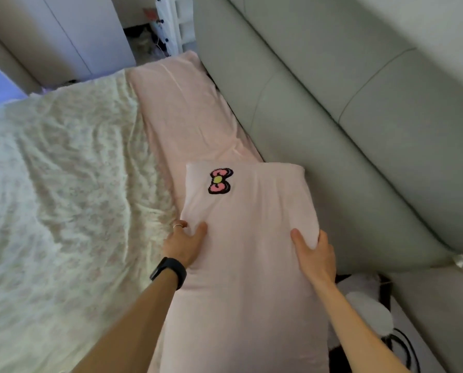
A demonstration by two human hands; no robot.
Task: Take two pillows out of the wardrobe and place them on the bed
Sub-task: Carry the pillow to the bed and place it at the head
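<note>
A pale pink pillow (249, 238) with a pink bow patch lies lengthways in front of me, over the near end of the bed beside the headboard. My left hand (184, 244) grips its left edge, thumb on top and fingers tucked under. My right hand (315, 254) grips the right edge the same way. The bed (63, 184) carries a cream flowered cover, with a pink sheet (187, 114) along the headboard side. No second pillow and no wardrobe interior are in view.
A grey-green padded headboard (332, 103) runs along the right. White cupboard doors (71, 36) stand beyond the far end of the bed. A black and white plush thing with cables (370, 313) lies at the lower right. Clutter sits on the floor at the top middle.
</note>
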